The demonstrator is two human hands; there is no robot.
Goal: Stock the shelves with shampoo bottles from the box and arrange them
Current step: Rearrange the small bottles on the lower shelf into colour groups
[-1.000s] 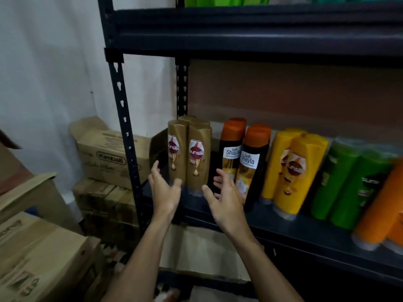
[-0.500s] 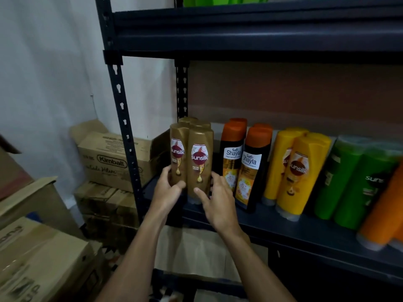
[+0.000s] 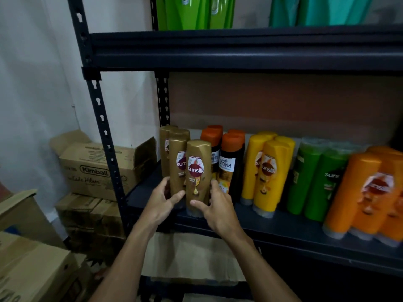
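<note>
Fingers of the left hand (image 3: 162,201) are curled round the rear gold bottle (image 3: 177,168); the front gold bottle (image 3: 197,177), standing near the shelf (image 3: 290,225) edge, is pinched by the right hand (image 3: 218,208). If pushed crookedly, it could be tipped off the edge — or the black bottles (image 3: 229,168) just beside it knocked over.

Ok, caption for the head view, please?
Left hand and right hand grip gold Sunsilk bottles on the dark shelf.
</note>
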